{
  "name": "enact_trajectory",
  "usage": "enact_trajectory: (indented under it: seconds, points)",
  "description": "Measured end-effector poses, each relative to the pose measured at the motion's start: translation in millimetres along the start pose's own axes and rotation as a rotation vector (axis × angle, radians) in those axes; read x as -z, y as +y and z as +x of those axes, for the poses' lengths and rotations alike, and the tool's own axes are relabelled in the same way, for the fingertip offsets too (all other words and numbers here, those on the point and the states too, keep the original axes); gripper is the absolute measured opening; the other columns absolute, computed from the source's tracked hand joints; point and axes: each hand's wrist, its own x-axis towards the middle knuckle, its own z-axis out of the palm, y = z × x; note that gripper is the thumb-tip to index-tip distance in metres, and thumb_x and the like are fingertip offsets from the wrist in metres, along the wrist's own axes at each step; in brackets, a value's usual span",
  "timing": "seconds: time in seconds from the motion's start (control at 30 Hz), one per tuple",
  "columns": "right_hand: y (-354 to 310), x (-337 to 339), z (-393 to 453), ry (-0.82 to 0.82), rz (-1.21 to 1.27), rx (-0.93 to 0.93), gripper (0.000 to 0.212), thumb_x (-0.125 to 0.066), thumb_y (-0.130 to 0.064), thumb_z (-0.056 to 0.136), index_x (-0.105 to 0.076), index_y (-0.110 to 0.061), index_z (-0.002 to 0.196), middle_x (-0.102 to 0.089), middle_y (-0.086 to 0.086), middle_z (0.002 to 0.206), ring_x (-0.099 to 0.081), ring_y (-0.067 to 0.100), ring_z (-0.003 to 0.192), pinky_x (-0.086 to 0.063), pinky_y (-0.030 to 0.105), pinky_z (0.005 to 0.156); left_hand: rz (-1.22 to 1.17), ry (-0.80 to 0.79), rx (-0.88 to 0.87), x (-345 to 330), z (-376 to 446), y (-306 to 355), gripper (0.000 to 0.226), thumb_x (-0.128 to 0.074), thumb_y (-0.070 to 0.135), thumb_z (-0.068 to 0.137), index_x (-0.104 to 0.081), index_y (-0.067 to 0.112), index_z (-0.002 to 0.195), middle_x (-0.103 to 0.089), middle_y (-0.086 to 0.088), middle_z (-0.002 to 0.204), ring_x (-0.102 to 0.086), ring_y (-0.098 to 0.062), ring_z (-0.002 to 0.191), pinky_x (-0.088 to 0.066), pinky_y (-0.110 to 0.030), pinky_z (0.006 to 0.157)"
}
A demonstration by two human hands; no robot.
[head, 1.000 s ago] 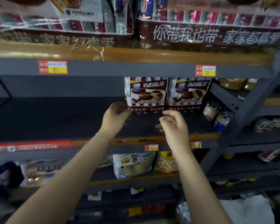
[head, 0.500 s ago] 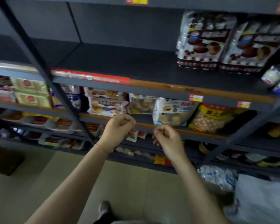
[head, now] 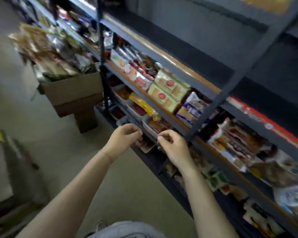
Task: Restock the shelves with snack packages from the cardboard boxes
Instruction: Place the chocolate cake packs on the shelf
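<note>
Bare floor (head: 41,127) runs along the left of the dark metal shelving (head: 218,98), an open aisle between the rack and a grey unit (head: 15,165) at the left edge. The view is tilted and blurred, so fine print on packs is unreadable.

Stacked cardboard boxes (head: 72,93) stand on the floor against the far upright of the rack; the top one is open and heaped with snack packages (head: 46,54) (brownish and silvery bags, kinds unclear).

Shelves: the upper board is bare along its orange front strip. The next one down holds pale green biscuit packs (head: 169,90), with a blue-and-white bag (head: 191,110) just beside them. Below that sit trays of reddish items and a yellow pack (head: 143,105) lying tilted over the shelf edge.

Hands: left hand (head: 122,140) and right hand (head: 172,146) are raised close together in front of a lower shelf edge, near but apart. Both have fingers loosely curled, and neither holds a package; whether any fingertip touches the shelf cannot be told.
</note>
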Motion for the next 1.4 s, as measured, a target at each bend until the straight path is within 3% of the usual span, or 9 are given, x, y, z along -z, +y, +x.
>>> enact_trajectory:
  seconds: [0.13, 0.27, 0.57, 0.7, 0.93, 1.1, 1.2, 1.3, 1.4]
  points:
    - [-54.4, -77.2, 55.8, -0.101, -0.038, 0.053, 0.012, -0.06, -0.021, 0.097, -0.065, -0.021, 0.086, -0.067, -0.002, 0.08, -0.066, 0.019, 0.08, -0.051, 0.032, 0.072, -0.052, 0.131, 0.051, 92.5, 16.8, -17.8, 0.01, -0.06, 0.012, 0.1, -0.068, 0.004, 0.098, -0.07, -0.005, 0.077, -0.064, -0.012, 0.066, -0.05, -0.02, 0.06]
    - [-80.8, -151.3, 118.9, -0.208, -0.055, 0.055, 0.012, -0.06, -0.021, 0.097, -0.066, -0.018, 0.087, -0.069, 0.006, 0.08, -0.067, 0.023, 0.078, -0.053, 0.037, 0.072, -0.113, 0.271, 0.074, 171.4, 46.6, -38.0, 0.008, -0.06, 0.009, 0.099, -0.067, 0.008, 0.095, -0.066, 0.002, 0.074, -0.062, -0.003, 0.061, -0.051, -0.018, 0.06]
    - [-127.0, -302.7, 317.6, -0.378, -0.028, 0.101, 0.013, -0.059, -0.021, 0.098, -0.066, -0.019, 0.088, -0.069, 0.001, 0.079, -0.067, 0.016, 0.073, -0.055, 0.036, 0.074, -0.057, 0.417, 0.195, 338.6, 190.9, -75.0, 0.009, -0.064, 0.011, 0.097, -0.071, 0.007, 0.094, -0.072, -0.015, 0.087, -0.065, -0.022, 0.076, -0.052, -0.022, 0.064]
    - [-184.7, -348.8, 415.2, -0.375, 0.004, 0.092, 0.015, -0.055, -0.017, 0.1, -0.066, -0.013, 0.091, -0.069, 0.005, 0.082, -0.065, 0.012, 0.068, -0.052, 0.022, 0.065, -0.031, 0.449, 0.221, 422.0, 271.7, -51.6, 0.01, -0.064, 0.015, 0.098, -0.071, 0.008, 0.096, -0.069, -0.007, 0.084, -0.065, -0.01, 0.07, -0.051, -0.017, 0.062]
    - [-259.4, -411.5, 533.2, -0.375, -0.097, 0.108, 0.017, -0.059, -0.025, 0.098, -0.066, -0.014, 0.087, -0.069, 0.001, 0.08, -0.067, 0.015, 0.076, -0.051, 0.027, 0.071, -0.074, 0.49, 0.22, 517.0, 374.5, -38.6, 0.01, -0.072, 0.022, 0.093, -0.076, 0.015, 0.087, -0.072, 0.002, 0.074, -0.067, -0.009, 0.07, -0.052, -0.025, 0.071]
    - [-276.9, -462.2, 600.2, -0.212, -0.178, 0.096, 0.003, -0.064, -0.021, 0.094, -0.062, -0.019, 0.094, -0.063, -0.006, 0.087, -0.057, 0.003, 0.077, -0.041, 0.005, 0.058, -0.014, 0.43, 0.232, 569.8, 451.8, -58.0, 0.013, -0.07, 0.024, 0.094, -0.074, 0.012, 0.093, -0.074, -0.005, 0.086, -0.068, -0.006, 0.068, -0.054, -0.021, 0.065]
    - [-295.8, -495.4, 640.8, -0.058, -0.281, 0.128, 0.019, -0.067, -0.022, 0.092, -0.056, -0.02, 0.108, -0.058, -0.001, 0.107, -0.056, 0.007, 0.09, -0.041, 0.008, 0.066, -0.011, 0.356, 0.256, 607.8, 498.8, -66.6, 0.011, -0.066, 0.025, 0.096, -0.073, 0.016, 0.094, -0.074, -0.005, 0.087, -0.068, -0.008, 0.069, -0.058, -0.027, 0.069]
    - [-308.6, -537.4, 681.1, 0.008, -0.441, 0.137, 0.059, -0.075, -0.033, 0.087, -0.046, -0.012, 0.134, -0.049, 0.008, 0.134, -0.047, 0.023, 0.124, -0.047, 0.031, 0.096, -0.002, 0.272, 0.285, 648.9, 536.8, -74.3, 0.011, -0.064, 0.025, 0.098, -0.072, 0.02, 0.093, -0.074, -0.003, 0.088, -0.068, -0.008, 0.07, -0.059, -0.037, 0.078]
    - [-309.8, -581.9, 716.9, -0.036, -0.664, 0.066, 0.09, -0.077, -0.048, 0.081, -0.028, -0.013, 0.147, -0.042, 0.013, 0.146, -0.041, 0.03, 0.134, -0.048, 0.045, 0.101, 0.032, 0.232, 0.309, 687.0, 567.3, -83.1, 0.012, -0.063, 0.027, 0.098, -0.072, 0.022, 0.093, -0.074, 0.0, 0.087, -0.07, -0.013, 0.078, -0.059, -0.042, 0.083]
